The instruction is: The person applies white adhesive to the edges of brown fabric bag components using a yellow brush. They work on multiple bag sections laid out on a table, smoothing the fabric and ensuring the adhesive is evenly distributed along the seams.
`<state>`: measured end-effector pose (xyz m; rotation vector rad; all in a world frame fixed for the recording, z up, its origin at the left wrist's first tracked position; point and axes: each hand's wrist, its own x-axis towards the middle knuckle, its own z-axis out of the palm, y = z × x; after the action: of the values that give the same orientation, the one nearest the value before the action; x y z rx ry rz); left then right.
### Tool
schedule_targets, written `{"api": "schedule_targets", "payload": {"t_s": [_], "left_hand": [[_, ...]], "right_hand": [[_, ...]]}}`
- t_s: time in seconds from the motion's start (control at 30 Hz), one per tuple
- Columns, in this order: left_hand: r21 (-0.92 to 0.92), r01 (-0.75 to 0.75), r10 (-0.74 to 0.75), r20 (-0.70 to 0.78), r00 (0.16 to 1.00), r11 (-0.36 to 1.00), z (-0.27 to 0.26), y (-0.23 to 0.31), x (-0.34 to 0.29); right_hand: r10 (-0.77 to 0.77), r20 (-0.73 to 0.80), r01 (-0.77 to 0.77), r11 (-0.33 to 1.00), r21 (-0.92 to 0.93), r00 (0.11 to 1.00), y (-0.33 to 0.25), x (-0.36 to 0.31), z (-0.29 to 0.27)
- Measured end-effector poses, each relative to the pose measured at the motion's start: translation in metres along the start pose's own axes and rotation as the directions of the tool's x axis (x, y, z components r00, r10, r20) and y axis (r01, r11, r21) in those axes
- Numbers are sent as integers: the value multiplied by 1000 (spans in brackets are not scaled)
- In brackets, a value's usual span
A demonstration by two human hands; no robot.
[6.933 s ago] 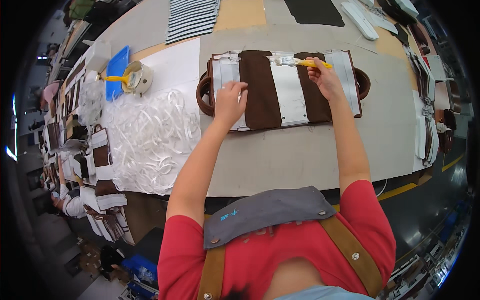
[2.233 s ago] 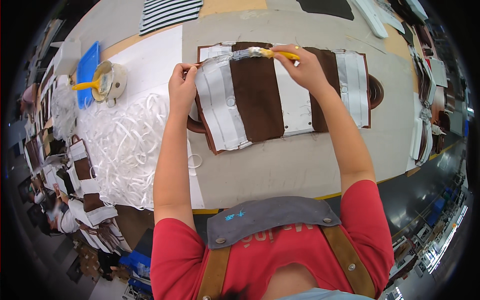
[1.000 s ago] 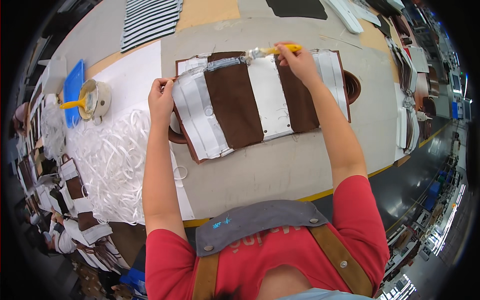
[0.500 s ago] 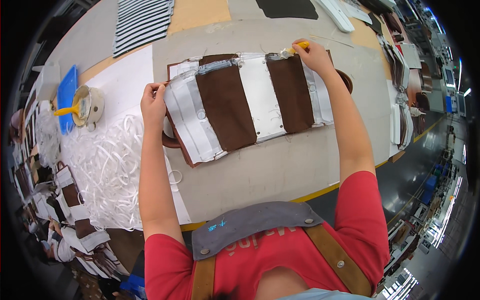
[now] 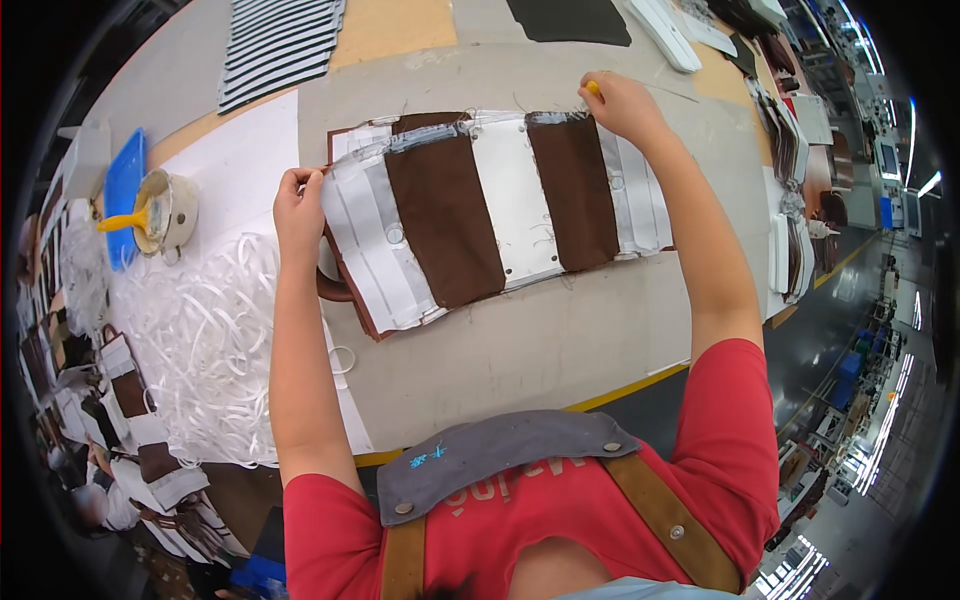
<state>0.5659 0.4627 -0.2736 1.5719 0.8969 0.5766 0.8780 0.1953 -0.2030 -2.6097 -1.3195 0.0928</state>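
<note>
I see the bag panel (image 5: 515, 200) lying lengthwise left to right, right end farther, left hand (image 5: 299, 212) pinching its far-left corner, right hand (image 5: 628, 107) clamped around a yellow brush handle (image 5: 593, 88)

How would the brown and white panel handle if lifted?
Probably rather floppy: the brown and white panel looks wide and thin, its brown bands like cloth. Its far edge may be slick or tacky, given the glossy streaks there.

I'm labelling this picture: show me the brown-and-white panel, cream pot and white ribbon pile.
Brown-and-white panel (image 5: 518, 200): head view, on its white middle strip.
Cream pot (image 5: 184, 204): head view, on its outer wall.
White ribbon pile (image 5: 205, 350): head view, around its middle.
</note>
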Motion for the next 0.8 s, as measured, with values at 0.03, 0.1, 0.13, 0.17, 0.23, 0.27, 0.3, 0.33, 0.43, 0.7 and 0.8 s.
{"api": "schedule_targets", "payload": {"t_s": [0.03, 0.1, 0.13, 0.17, 0.23, 0.27, 0.3, 0.33, 0.43, 0.7, 0.8], "left_hand": [[4, -7, 8, -10, 1000, 1000, 0, 0, 0], [12, -26, 26, -21, 999, 1000, 2, 0, 1], [20, -6, 6, -17, 1000, 1000, 2, 0, 1], [26, 13, -13, -10, 1000, 1000, 1, -1, 2], [54, 9, -9, -8, 1000, 999, 3, -1, 4], [81, -9, 11, -22, 1000, 997, 2, -4, 5], [109, -27, 31, -34, 999, 994, 2, -5, 6], [124, -26, 31, -42, 999, 992, 2, -5, 6], [158, -17, 26, -58, 998, 987, 3, -5, 6], [208, -37, 51, -63, 997, 978, 6, -8, 8], [233, 36, -25, -51, 998, 972, 6, 1, 4]], "right_hand": [[-3, -24, 2, 999, -44, 1000, -3, 2, -2], [-2, 15, 3, 997, -74, 1000, -1, 4, 1], [-1, 34, 4, 996, -88, 999, 1, 6, 3], [2, 26, -1, 998, -58, 1000, 6, 7, 12], [12, 4, -12, 1000, -3, 1000, 17, 4, 28], [67, 1, -67, 995, 68, 998, 14, 5, 28], [122, 3, -122, 983, 138, 992, 11, 5, 27], [178, 8, -176, 963, 206, 984, 9, 5, 25], [304, -14, -265, 850, 455, 953, 7, 5, 13], [109, -29, -87, 904, 418, 994, -10, -3, 21], [82, 55, -97, 910, 403, 995, -18, 1, 25]]}}
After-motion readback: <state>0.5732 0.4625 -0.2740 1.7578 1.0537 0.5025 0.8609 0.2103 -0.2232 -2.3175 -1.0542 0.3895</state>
